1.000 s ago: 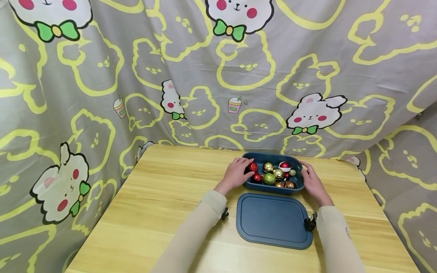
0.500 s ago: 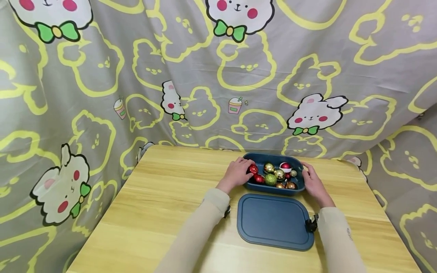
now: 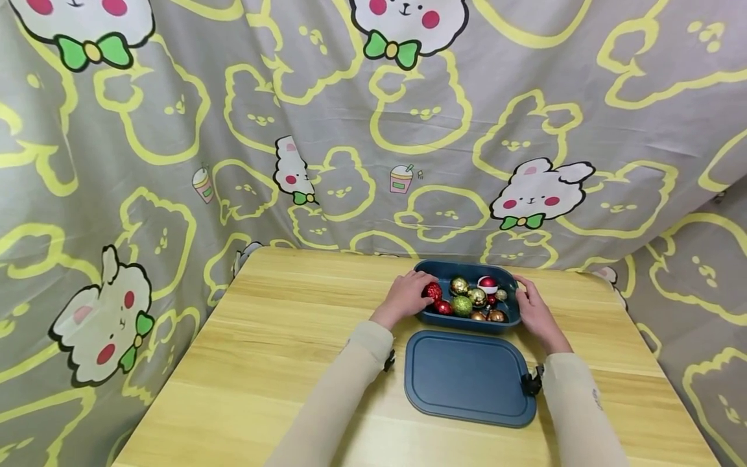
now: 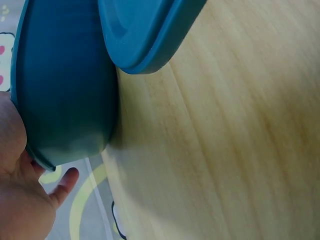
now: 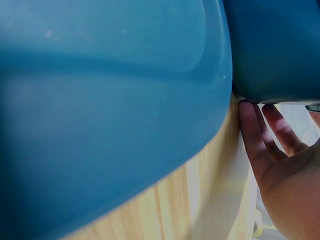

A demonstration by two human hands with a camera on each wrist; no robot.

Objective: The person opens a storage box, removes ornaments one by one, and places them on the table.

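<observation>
An open blue box (image 3: 467,321) stands at the far middle of the wooden table (image 3: 280,337), with several red, gold and green ornament balls inside. My left hand (image 3: 404,298) is at the box's left end, fingers curled over the rim and touching a red glitter ball (image 3: 433,291). In the left wrist view my left hand's palm (image 4: 20,200) lies against the box wall (image 4: 65,90). My right hand (image 3: 533,311) rests flat against the right end. Its straight fingers (image 5: 260,145) lie along the box (image 5: 280,50). The blue lid (image 3: 469,377) lies flat in front of the box.
A grey curtain with bunny prints (image 3: 373,130) hangs close behind and beside the table. The table's far edge runs just behind the box. Bare wood (image 4: 225,150) stretches to the left of the box and lid (image 4: 145,30).
</observation>
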